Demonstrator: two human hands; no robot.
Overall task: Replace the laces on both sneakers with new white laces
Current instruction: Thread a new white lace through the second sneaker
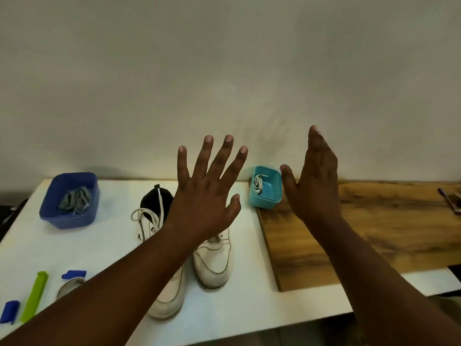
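Left hand [207, 193] raised above the table, back toward the camera, fingers straight and spread, holding nothing. Right hand [315, 181] raised edge-on, fingers straight and together, also holding nothing. Two white sneakers side by side on the white table [74, 248]: left sneaker [166, 290] carries a white lace [147, 216]; right sneaker [214, 258] partly hidden by the left hand. Teal tub [268, 193] holds a pale lace [257, 186]. Blue tub [68, 201] holds grey laces [76, 199].

Two bare forearms reach forward, toward twelve o'clock. Left hand [208, 193] spread flat, fingers splayed; right hand [314, 186] edge-on, fingers straight together.
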